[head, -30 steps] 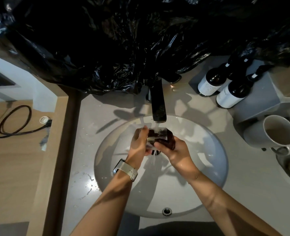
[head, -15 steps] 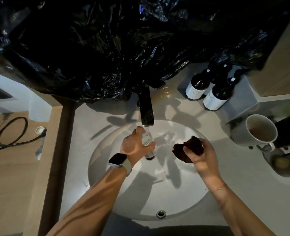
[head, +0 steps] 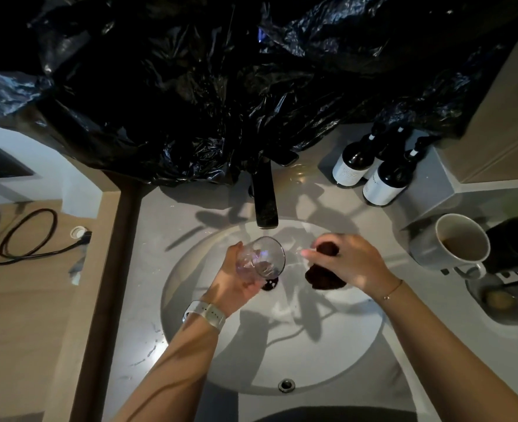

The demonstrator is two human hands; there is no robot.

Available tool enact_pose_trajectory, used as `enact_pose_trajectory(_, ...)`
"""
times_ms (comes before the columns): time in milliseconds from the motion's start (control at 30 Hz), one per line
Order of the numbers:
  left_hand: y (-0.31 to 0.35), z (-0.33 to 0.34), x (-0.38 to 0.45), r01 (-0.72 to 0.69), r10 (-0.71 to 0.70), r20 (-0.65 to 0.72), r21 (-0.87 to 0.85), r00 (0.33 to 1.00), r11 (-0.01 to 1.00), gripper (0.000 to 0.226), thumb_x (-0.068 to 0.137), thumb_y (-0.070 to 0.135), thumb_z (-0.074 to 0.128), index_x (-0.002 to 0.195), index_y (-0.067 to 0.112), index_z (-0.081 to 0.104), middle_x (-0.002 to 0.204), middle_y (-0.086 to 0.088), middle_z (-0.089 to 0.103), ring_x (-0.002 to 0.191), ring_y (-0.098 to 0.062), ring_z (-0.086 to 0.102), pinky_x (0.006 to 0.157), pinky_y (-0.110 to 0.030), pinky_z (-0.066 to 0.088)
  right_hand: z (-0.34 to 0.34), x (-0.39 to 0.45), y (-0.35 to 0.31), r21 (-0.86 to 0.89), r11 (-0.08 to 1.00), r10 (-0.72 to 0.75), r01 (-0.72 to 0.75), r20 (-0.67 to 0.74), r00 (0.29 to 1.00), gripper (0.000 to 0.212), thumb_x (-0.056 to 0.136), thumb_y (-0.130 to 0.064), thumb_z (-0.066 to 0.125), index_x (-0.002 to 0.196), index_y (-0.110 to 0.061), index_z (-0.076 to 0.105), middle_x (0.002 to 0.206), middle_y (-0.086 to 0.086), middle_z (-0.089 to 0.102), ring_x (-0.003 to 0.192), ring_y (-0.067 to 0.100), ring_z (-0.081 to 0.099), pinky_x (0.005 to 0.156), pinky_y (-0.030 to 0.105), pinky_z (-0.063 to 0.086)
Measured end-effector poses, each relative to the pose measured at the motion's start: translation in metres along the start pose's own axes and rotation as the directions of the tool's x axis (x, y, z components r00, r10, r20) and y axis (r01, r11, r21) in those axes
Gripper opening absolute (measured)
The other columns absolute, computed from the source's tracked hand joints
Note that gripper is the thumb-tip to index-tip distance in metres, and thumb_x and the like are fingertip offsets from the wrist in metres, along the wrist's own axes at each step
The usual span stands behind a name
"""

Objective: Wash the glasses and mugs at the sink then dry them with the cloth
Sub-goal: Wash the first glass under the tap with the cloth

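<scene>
A clear glass (head: 259, 257) sits mid-frame over the sink (head: 358, 339), tilted, the left hand (head: 236, 281) with fingers curled round it. The right hand (head: 352, 263) pinches a dark cloth (head: 321, 277) beside it. A white mug (head: 452, 243) stands on the grey desk (head: 148, 269) at right; black plastic sheeting (head: 190, 86) fills the upper frame.

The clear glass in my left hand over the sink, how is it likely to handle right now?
Probably slippery: the glass sits below the faucet, with water drops on the counter nearby. Likely fragile, being thin and clear above a hard sink. The left hand holds it tilted, so it could slide out.
</scene>
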State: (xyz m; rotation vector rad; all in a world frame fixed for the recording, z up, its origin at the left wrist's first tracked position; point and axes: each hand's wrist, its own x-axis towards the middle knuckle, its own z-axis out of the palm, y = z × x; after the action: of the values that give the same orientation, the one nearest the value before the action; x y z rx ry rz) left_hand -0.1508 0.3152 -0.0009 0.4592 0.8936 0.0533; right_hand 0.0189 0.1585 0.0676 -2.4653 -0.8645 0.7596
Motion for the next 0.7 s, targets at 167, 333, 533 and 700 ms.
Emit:
enact_pose_trajectory(167,-0.009,0.004,-0.005,0.087,-0.089,0.004,0.124,0.996,0.988,0.05,0.092,0.055,0.051,0.101,0.009,0.068,0.085,-0.012,0.066,0.047,-0.013,0.045,0.04,-0.02,0.041,0.027,-0.004,-0.016,0.143,0.99,-0.031,0.008,0.156,0.987,0.075,0.074,-0.08,0.053,0.067,-0.005,0.054,0.056,0.001,0.049,0.057,0.017,0.048,0.062,0.034,0.041)
enact_pose_trajectory(333,-0.015,0.016,-0.015,0.228,-0.227,-0.017,0.083,0.974,0.97,0.053,0.095,0.057,0.045,0.093,0.009,0.066,0.064,-0.008,0.063,0.04,-0.013,0.044,0.035,-0.016,0.032,0.028,0.004,-0.023,0.054,0.998,0.014,-0.031,0.293,0.956,0.036,0.076,-0.042,0.064,0.074,-0.006,0.065,0.065,0.005,0.057,0.064,0.017,0.053,0.06,0.03,0.038)
enact_pose_trajectory(533,-0.019,0.012,-0.022,0.038,0.039,-0.122,0.568,0.992,0.822,0.041,0.104,0.049,0.037,0.109,0.015,0.059,0.106,-0.008,0.061,0.09,-0.023,0.059,0.079,-0.033,0.048,0.028,-0.014,-0.021,-0.577,0.769,-0.378,0.276,-0.061,0.924,0.033,0.082,-0.028,0.057,0.052,-0.014,0.052,0.056,0.008,0.062,0.056,0.028,0.059,0.055,0.029,0.039)
enact_pose_trajectory(700,-0.023,-0.007,-0.03,-0.096,0.16,-0.078,0.526,0.984,0.845,0.043,0.104,0.038,0.043,0.129,0.005,0.056,0.119,-0.012,0.066,0.091,-0.021,0.063,0.079,-0.032,0.047,0.018,-0.01,0.011,-0.754,0.468,-0.83,0.46,-0.198,0.521,0.033,0.078,-0.017,0.057,0.046,-0.016,0.046,0.038,0.002,0.043,0.039,0.024,0.046,0.063,0.03,0.033)
